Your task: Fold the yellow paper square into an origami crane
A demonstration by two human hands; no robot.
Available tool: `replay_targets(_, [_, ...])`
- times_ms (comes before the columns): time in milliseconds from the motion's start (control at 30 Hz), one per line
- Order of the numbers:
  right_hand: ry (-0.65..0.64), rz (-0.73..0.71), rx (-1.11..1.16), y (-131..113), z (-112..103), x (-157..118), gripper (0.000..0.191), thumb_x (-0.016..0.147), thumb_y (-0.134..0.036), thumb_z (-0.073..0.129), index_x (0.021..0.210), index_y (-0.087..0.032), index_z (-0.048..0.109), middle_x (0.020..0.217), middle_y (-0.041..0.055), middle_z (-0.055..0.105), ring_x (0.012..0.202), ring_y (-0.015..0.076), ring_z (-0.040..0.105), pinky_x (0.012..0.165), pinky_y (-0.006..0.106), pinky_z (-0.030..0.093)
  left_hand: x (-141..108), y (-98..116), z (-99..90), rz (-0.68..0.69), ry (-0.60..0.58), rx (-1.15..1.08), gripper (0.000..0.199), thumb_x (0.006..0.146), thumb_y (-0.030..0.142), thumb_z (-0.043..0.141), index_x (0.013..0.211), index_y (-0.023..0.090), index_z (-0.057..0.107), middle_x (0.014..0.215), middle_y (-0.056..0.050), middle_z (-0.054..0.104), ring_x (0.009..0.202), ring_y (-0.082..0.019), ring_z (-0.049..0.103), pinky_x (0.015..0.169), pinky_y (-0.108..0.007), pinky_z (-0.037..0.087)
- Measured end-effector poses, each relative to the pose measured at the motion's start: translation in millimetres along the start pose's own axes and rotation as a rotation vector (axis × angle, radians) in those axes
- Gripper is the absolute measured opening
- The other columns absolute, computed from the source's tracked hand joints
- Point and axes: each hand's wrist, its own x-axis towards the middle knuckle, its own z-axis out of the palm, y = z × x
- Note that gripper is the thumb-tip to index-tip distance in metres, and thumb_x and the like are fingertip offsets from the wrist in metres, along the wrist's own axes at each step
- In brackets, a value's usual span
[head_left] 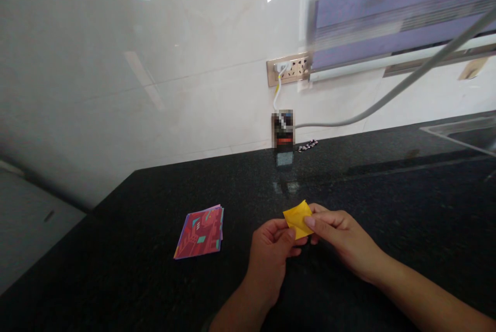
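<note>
A small folded square of yellow paper is held up above the dark countertop. My left hand pinches its lower left edge, thumb on top and fingers beneath. On the opposite side, my right hand grips the right edge, with the thumb lying on the paper's face. Both hands partly cover the paper, and its underside is hidden. To the left of my hands a stack of printed paper sheets lies on the counter, the top one red and pink with a pattern.
Against the wall stands a phone-sized object, blurred out, with a white cable running up to a wall socket. Beside it lies a beaded chain. A grey hose crosses at right, above a sink-like edge.
</note>
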Motion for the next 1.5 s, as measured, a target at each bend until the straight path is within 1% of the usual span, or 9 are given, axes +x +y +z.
replay_targets(167, [-0.063,-0.133,-0.142,-7.0,-1.1,-1.9,0.04,0.086,-0.037,0.037,0.067,-0.017,0.066,0.075,0.0035,0.051,0.071,0.0148,0.048,0.063,0.027,0.039,1.4,2.5,1.6,-0.008,0.011,-0.034,0.023,0.069,0.027,0.062,0.086,0.012,0.061,0.078,-0.007,0.066,0.067,-0.013,0.06,0.055,-0.019,0.043])
replay_targets(367, [-0.057,-0.111,-0.281,-10.2,0.5,-2.5,0.032,0.084,-0.033,0.044,0.067,-0.019,0.067,0.07,0.002,0.049,0.071,0.0142,0.049,0.064,0.026,0.041,0.5,3.9,2.8,-0.023,0.006,-0.079,0.025,0.066,0.031,0.065,0.082,0.012,0.061,0.07,-0.004,0.064,0.061,-0.011,0.057,0.053,-0.019,0.042])
replay_targets(500, [-0.048,-0.129,-0.302,-9.8,0.0,-2.3,0.029,0.085,-0.03,0.045,0.07,-0.019,0.066,0.069,0.0017,0.049,0.07,0.0138,0.048,0.063,0.026,0.041,0.0,3.5,2.5,-0.011,-0.047,-0.118,0.024,0.065,0.027,0.066,0.084,0.013,0.059,0.073,-0.003,0.063,0.063,-0.011,0.057,0.053,-0.019,0.043])
replay_targets(700, [-0.115,-0.15,-0.306,-12.0,-3.0,-1.8,0.033,0.086,-0.029,0.042,0.066,-0.018,0.066,0.073,0.0019,0.05,0.073,0.0135,0.049,0.066,0.025,0.04,1.6,0.9,1.7,-0.045,-0.033,-0.185,0.031,0.064,0.021,0.067,0.092,0.016,0.055,0.066,0.0,0.061,0.056,-0.009,0.056,0.052,-0.019,0.043])
replay_targets(867, [-0.162,-0.172,-0.275,-14.4,-4.1,-3.4,0.028,0.085,-0.029,0.045,0.073,-0.021,0.068,0.078,0.0021,0.051,0.079,0.0142,0.05,0.071,0.026,0.041,1.1,1.8,3.0,-0.049,-0.036,-0.253,0.031,0.063,0.016,0.066,0.093,0.015,0.059,0.074,-0.002,0.062,0.057,-0.008,0.054,0.051,-0.017,0.042])
replay_targets(1033, [-0.118,-0.149,-0.261,-11.4,-3.5,-3.0,0.03,0.085,-0.029,0.044,0.066,-0.018,0.065,0.074,0.0019,0.049,0.074,0.0136,0.049,0.069,0.027,0.041,1.8,4.5,0.9,-0.111,-0.055,-0.317,0.021,0.072,0.021,0.056,0.091,0.012,0.061,0.072,-0.005,0.063,0.059,-0.012,0.058,0.05,-0.02,0.045])
replay_targets(1167, [-0.057,-0.142,-0.221,-7.9,-2.7,-1.7,0.032,0.086,-0.031,0.042,0.066,-0.018,0.064,0.075,0.0023,0.049,0.074,0.0142,0.049,0.067,0.027,0.042,3.1,3.0,-1.1,-0.112,-0.103,-0.346,0.025,0.077,0.031,0.052,0.09,0.011,0.06,0.074,-0.007,0.064,0.061,-0.013,0.06,0.048,-0.018,0.046])
replay_targets(1300, [-0.078,-0.145,-0.227,-8.3,-2.4,-1.9,0.034,0.086,-0.031,0.041,0.064,-0.017,0.063,0.073,0.0021,0.048,0.074,0.014,0.049,0.067,0.027,0.042,2.8,2.5,-1.2,-0.125,-0.152,-0.345,0.031,0.077,0.038,0.051,0.09,0.01,0.06,0.077,-0.008,0.064,0.062,-0.013,0.061,0.047,-0.016,0.045])
replay_targets(1500, [-0.142,-0.161,-0.253,-12.4,-2.2,-4.3,0.034,0.087,-0.031,0.04,0.066,-0.017,0.063,0.076,0.0023,0.047,0.073,0.0134,0.047,0.066,0.027,0.042,2.3,4.9,-1.9,-0.194,-0.208,-0.412,0.034,0.08,0.039,0.047,0.091,0.01,0.061,0.076,-0.008,0.064,0.061,-0.012,0.061,0.046,-0.015,0.047])
